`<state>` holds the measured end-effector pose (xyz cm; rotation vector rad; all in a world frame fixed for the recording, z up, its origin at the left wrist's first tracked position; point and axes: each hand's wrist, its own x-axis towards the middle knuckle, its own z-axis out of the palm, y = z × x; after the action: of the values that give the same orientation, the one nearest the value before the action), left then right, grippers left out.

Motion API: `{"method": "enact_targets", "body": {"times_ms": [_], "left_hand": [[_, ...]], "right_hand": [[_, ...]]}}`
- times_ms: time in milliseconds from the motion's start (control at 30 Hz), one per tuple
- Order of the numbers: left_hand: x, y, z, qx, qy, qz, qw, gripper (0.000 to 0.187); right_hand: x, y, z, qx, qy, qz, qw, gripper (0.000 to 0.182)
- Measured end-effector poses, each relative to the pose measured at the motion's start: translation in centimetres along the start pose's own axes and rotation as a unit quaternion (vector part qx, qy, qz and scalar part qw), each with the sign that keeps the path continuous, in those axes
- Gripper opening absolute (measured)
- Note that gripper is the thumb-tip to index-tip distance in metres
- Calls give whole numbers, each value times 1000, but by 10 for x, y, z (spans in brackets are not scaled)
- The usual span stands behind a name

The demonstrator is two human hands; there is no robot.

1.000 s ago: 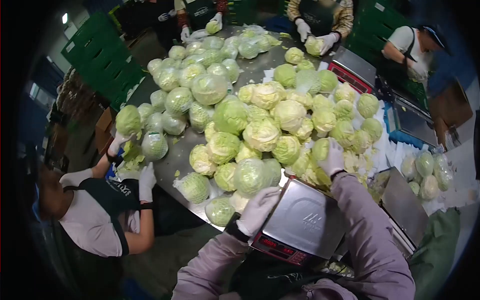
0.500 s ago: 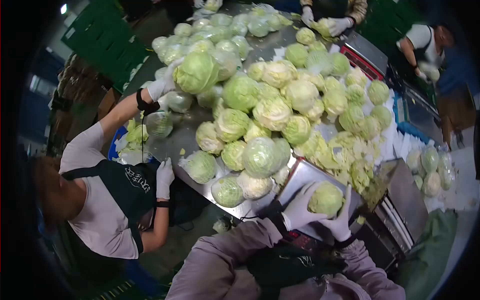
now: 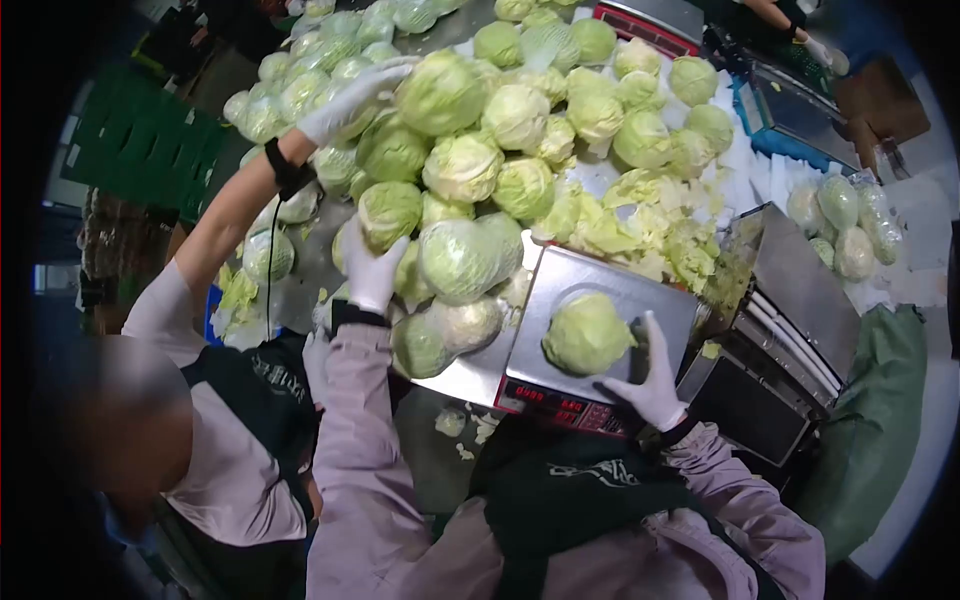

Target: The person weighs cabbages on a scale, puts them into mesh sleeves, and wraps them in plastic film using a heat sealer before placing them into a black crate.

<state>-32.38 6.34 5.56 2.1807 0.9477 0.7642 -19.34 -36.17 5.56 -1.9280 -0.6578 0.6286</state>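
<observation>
— Where could a hand pass?
— Behind the cabbage (image 3: 587,335) on the scale (image 3: 640,290), and over the leaf scraps (image 3: 640,225) beyond it (they lie low).
— Left of the scale?
— Wrapped cabbages (image 3: 455,258) crowd it, a co-worker's arm (image 3: 233,218) farther off.
— Right?
— The person's right hand (image 3: 655,388) fills the near corner; a metal housing (image 3: 805,290) stands beside.

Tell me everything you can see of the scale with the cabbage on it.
The scale has a flat, shiny, metal-looking plate above a red-trimmed front. That front carries glowing red digits, too blurred to read surely, and a keypad. One pale green cabbage rests on the plate. The gloved right hand is open by the right front corner; whether it touches the scale is unclear.
</observation>
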Motion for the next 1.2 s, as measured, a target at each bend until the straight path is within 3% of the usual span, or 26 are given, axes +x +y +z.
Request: {"method": "enact_targets", "body": {"times_ms": [67,100,200,567,733,833,900,1000,1033,1067,1100,1167,1200], "left_hand": [[4,-31,11,95,-23,12,995,96],[7,-31,13,110,-66,-19,992,105],[13,-27,17,175,-80,-73,979,113],[40,-31,21,240,-78,-93,963,116],[46,-41,21,198,-50,-71,976,107],[47,-30,10,190,-78,-112,972,102],[41,-32,3,137,-44,-107,984,100],[27,-42,-8,53,4,-76,996,93],[18,-36,-12,-112,-1,-96,989,86],[10,-27,-18,-275,-6,-113,955,80],[6,-17,-27,-404,-41,-139,903,66],[-12,-3,-40,-604,-106,-202,764,62],[-22,8,-44,-675,-121,-229,691,62]], "right_hand": [[-6,5,-1,61,42,-7,997,106],[-9,-6,-8,30,46,3,998,103],[-22,-1,-19,-1,88,-4,996,97],[-40,-6,-21,4,92,10,996,90],[-19,-30,0,-84,34,-90,992,91],[1,-58,17,-148,18,-127,981,96],[11,-62,29,-224,9,-114,968,106],[24,-50,38,-180,24,-60,981,106],[28,-45,37,-161,51,-73,983,100],[30,-39,34,-158,51,-77,983,100],[31,-33,30,-75,57,-49,994,96],[34,-22,25,72,68,-35,994,87],[33,-21,22,73,65,-43,994,87]]}}
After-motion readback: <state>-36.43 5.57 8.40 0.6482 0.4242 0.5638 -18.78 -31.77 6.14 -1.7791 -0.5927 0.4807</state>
